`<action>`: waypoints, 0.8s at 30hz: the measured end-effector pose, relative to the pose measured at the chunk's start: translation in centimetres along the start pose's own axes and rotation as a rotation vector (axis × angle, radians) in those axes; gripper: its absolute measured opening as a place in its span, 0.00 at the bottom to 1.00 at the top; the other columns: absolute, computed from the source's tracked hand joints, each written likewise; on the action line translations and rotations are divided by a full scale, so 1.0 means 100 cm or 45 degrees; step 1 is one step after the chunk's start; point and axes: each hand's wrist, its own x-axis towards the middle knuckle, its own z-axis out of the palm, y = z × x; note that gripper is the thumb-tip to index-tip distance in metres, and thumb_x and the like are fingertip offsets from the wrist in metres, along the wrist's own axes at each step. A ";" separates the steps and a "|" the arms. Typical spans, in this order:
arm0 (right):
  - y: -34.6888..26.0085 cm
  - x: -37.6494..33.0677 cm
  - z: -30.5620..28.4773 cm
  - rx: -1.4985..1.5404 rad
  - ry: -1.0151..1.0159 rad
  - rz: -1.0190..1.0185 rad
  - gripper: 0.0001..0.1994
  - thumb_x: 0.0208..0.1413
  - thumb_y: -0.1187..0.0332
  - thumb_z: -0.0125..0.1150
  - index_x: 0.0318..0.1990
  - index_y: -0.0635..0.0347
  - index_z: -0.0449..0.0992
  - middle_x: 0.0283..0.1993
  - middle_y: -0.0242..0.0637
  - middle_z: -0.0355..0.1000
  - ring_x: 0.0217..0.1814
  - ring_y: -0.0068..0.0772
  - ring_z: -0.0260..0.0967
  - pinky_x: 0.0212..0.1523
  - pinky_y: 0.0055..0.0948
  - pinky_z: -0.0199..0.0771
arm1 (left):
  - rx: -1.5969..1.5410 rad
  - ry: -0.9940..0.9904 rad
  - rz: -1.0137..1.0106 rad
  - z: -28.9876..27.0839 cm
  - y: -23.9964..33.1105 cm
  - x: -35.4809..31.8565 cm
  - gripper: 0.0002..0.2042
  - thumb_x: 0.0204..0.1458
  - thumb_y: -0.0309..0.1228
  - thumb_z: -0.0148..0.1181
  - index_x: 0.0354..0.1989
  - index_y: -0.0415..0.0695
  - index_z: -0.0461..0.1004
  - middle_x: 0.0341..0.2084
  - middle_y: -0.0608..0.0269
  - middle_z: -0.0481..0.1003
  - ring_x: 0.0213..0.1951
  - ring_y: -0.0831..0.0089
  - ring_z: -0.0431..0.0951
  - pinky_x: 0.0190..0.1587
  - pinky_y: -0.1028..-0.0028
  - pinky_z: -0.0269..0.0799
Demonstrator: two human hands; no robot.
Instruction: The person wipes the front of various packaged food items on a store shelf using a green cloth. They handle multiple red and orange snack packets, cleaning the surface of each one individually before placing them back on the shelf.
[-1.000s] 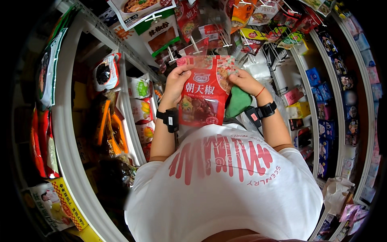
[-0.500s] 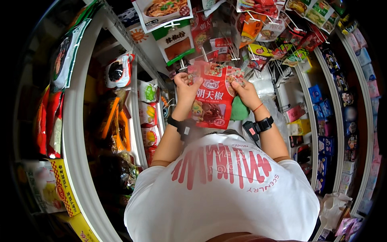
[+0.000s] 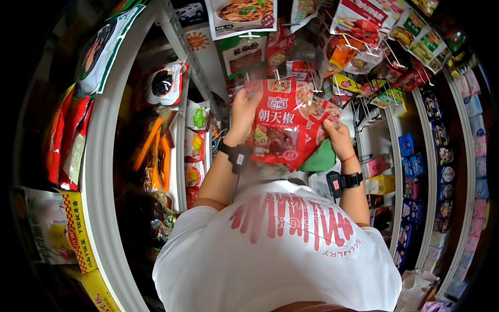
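My left hand (image 3: 243, 115) is closed on the left edge of a red chili packet (image 3: 274, 136), which faces me upright. My right hand (image 3: 341, 139) pinches the right edge of another red chili packet (image 3: 318, 124), which fans out tilted from behind the first. Whether more packets lie in this stack I cannot tell. Below my right fingers, partly behind the packets, is a plain green thing (image 3: 321, 157) whose kind does not show. A metal hook (image 3: 277, 82) stands right at the top edge of the front packet; whether they touch is unclear.
Ahead, bagged seasonings hang on metal hooks, among them a green-edged powder packet (image 3: 243, 56) and a white noodle-picture packet (image 3: 244, 15). White shelving (image 3: 106, 156) with bagged goods runs along my left. Shelves of small blue packs (image 3: 413, 208) line my right.
My right hand has moved right and down, drawing the rear packet out sideways from behind the front one. Shelves and hanging goods sit mostly farther right in the view.
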 end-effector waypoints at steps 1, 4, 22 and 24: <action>0.003 -0.001 -0.008 -0.037 0.031 -0.008 0.13 0.60 0.61 0.55 0.37 0.64 0.75 0.30 0.26 0.72 0.26 0.16 0.66 0.29 0.19 0.68 | 0.047 0.017 0.056 0.000 0.004 0.006 0.11 0.57 0.28 0.55 0.45 0.37 0.66 0.38 0.59 0.75 0.36 0.77 0.76 0.40 0.75 0.74; -0.017 -0.012 -0.008 -0.047 0.130 -0.030 0.13 0.61 0.61 0.54 0.38 0.64 0.76 0.32 0.26 0.73 0.30 0.14 0.66 0.33 0.17 0.67 | 0.051 0.106 0.201 0.003 0.013 0.025 0.11 0.57 0.28 0.55 0.45 0.37 0.67 0.38 0.60 0.75 0.37 0.78 0.75 0.41 0.76 0.73; -0.020 -0.021 -0.061 -0.143 0.388 -0.004 0.14 0.62 0.61 0.54 0.39 0.65 0.76 0.34 0.25 0.72 0.33 0.15 0.63 0.36 0.18 0.65 | 0.098 0.410 0.303 0.061 0.009 0.123 0.09 0.56 0.29 0.57 0.41 0.37 0.73 0.37 0.66 0.75 0.37 0.80 0.71 0.43 0.77 0.65; -0.012 -0.023 -0.073 -0.106 0.409 0.001 0.14 0.62 0.61 0.53 0.40 0.64 0.75 0.32 0.28 0.73 0.29 0.18 0.66 0.32 0.19 0.67 | 0.145 0.389 0.326 0.063 0.008 0.130 0.09 0.56 0.30 0.58 0.41 0.37 0.73 0.37 0.66 0.75 0.37 0.80 0.70 0.43 0.77 0.65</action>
